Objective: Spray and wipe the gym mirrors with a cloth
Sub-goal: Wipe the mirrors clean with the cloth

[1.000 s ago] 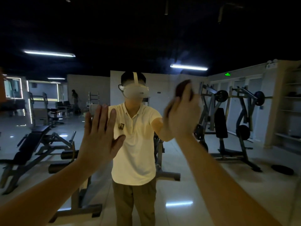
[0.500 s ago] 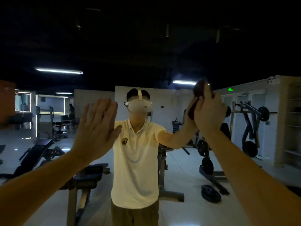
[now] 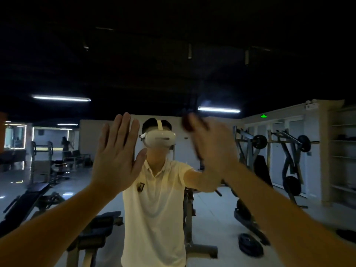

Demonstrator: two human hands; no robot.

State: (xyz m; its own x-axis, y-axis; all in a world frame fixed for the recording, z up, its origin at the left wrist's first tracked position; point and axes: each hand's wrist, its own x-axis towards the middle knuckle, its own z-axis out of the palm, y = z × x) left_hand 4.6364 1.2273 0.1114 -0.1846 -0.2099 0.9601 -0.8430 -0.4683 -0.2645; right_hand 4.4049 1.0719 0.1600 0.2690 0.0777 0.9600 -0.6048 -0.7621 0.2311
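The gym mirror point(image 3: 173, 64) fills the whole view, and I see myself reflected in it in a cream shirt. My left hand point(image 3: 117, 153) lies flat on the glass at head height, fingers straight and together. My right hand point(image 3: 213, 149), blurred by motion, presses a dark cloth point(image 3: 185, 122) against the glass just right of my reflected head. Only the cloth's top edge shows above my fingertips. No spray bottle is in view.
Everything else is reflection: weight benches point(image 3: 28, 201) at the left, plate-loaded machines point(image 3: 289, 151) at the right, a weight plate point(image 3: 250, 245) on the floor, ceiling strip lights point(image 3: 61, 98). A distant person point(image 3: 66, 143) stands far back left.
My right hand swept the cloth to the right across the glass, then back left toward my reflected head. My left hand stayed flat on the mirror.
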